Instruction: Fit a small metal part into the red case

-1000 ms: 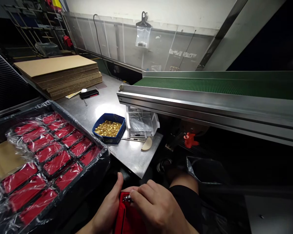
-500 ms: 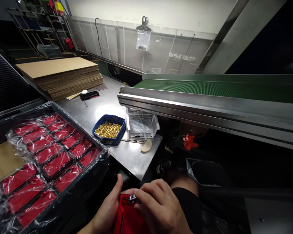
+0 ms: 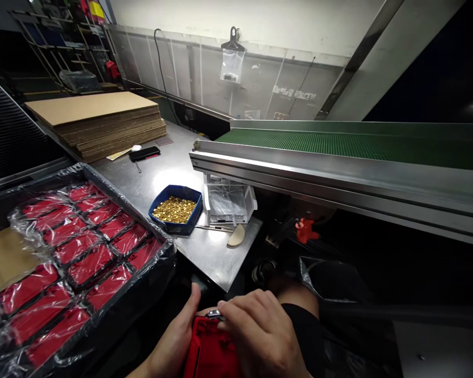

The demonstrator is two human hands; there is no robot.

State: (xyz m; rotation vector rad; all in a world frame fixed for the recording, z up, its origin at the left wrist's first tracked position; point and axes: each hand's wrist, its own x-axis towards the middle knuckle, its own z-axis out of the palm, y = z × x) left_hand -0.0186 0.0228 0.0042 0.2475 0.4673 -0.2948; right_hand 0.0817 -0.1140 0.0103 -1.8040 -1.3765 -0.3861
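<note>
Holding the red case (image 3: 215, 354) at six o'clock, your left hand (image 3: 171, 338) wraps its left side, thumb raised and most fingers hidden behind it. Your right hand (image 3: 262, 333) bends over the case's upper right, fingertips pinching a small shiny metal piece (image 3: 213, 313) at the top edge; its lower fingers you cannot see. You have dark marks on the case's front, too unclear to read. At eight o'clock sits the dark tray (image 3: 126, 203) of red cases (image 3: 90, 264) under clear plastic, with no lettering you could make out. Toward nine o'clock, near the middle, your blue bin (image 3: 180, 229) of gold-coloured pieces (image 3: 174, 210) stands just beside a white bin (image 3: 253, 198) holding clear bags (image 3: 226, 199). At twelve o'clock, a black clip (image 3: 232, 42) holds a clear bag (image 3: 231, 63) with a barcode label (image 3: 230, 77), its print too small for you to read. Right of it, white lettering (image 3: 294, 93) on the grey panel (image 3: 256, 86) is too broken to decipher. The green conveyor belt (image 3: 307, 142) lies toward two o'clock.
</note>
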